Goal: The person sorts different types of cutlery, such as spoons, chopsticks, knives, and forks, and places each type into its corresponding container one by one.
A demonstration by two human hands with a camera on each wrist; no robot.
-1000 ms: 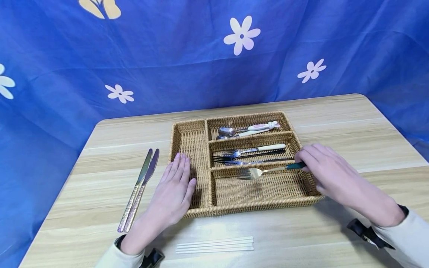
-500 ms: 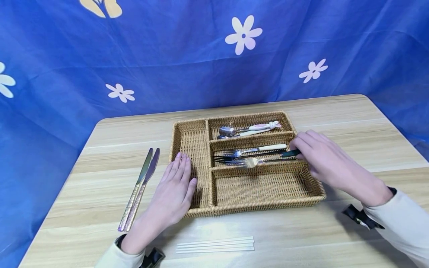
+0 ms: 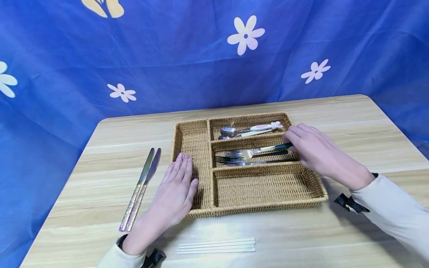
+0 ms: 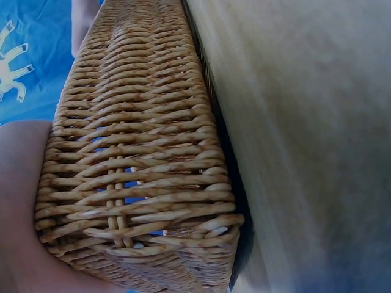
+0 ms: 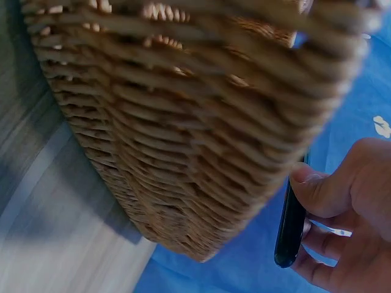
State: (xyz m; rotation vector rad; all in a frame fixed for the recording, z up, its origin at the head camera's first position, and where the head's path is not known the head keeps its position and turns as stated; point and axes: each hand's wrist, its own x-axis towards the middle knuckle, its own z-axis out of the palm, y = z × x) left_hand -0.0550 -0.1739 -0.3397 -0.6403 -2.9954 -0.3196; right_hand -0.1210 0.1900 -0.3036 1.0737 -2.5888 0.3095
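My right hand [image 3: 313, 152] pinches the dark green handle [image 5: 289, 227] of a fork between thumb and fingers. That fork's pale gold head [image 3: 248, 154] is over the middle right compartment of a woven cutlery tray [image 3: 268, 205], above other forks. Beneath it lie a cream-handled fork, partly hidden, and black-handled cutlery [image 3: 228, 161]. My left hand [image 3: 175, 191] rests over the tray's front left side, fingers straight and reaching into the long left compartment. In the left wrist view, part of that hand lies against the woven wall [image 4: 140, 146].
Spoons [image 3: 229, 131] with light handles lie in the tray's back compartment. Two knives [image 3: 142, 186] with patterned handles lie on the table [image 3: 110, 149] at the left. Several white sticks [image 3: 216, 246] lie in front of the tray. A blue flowered cloth [image 3: 181, 56] hangs behind.
My right hand has carried the green-handled fork away from me, from over the front right compartment to over the middle one. The left hand has stayed in place on the tray.
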